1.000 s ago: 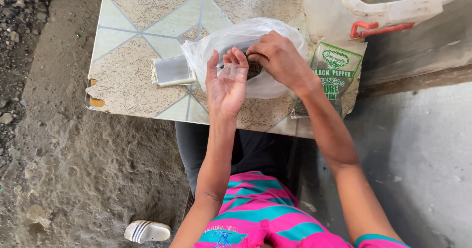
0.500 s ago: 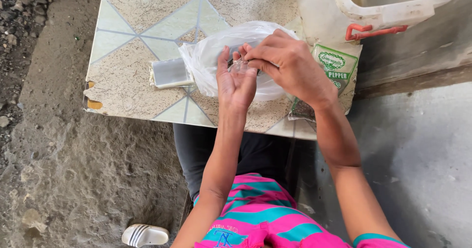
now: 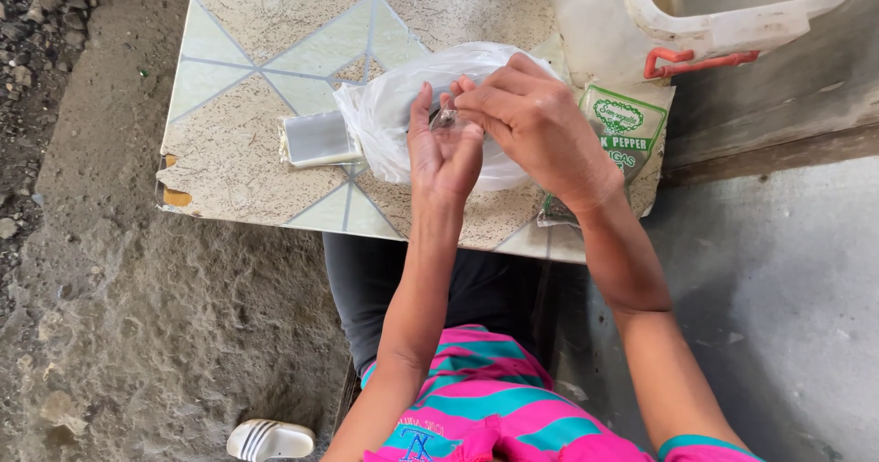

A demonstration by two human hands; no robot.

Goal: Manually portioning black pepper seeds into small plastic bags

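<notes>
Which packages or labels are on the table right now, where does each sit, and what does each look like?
Green and white printed packet: flat, at the table's right edge, partly under the right hand.
Large white plastic bag: crumpled, translucent, mid-table behind both hands.
Stack of small clear sachets: flat rectangle, left of the bag.
Tiny clear sachet: pinched between left hand and right hand.
No signs or screens.

My left hand (image 3: 446, 151) and right hand (image 3: 531, 119) are bare, with no rings, watch or gloves, and both forearms are uncovered. I wear a short-sleeved top (image 3: 494, 416) striped in bright pink and teal, with small printing at the chest, over dark trousers (image 3: 476, 288).
</notes>
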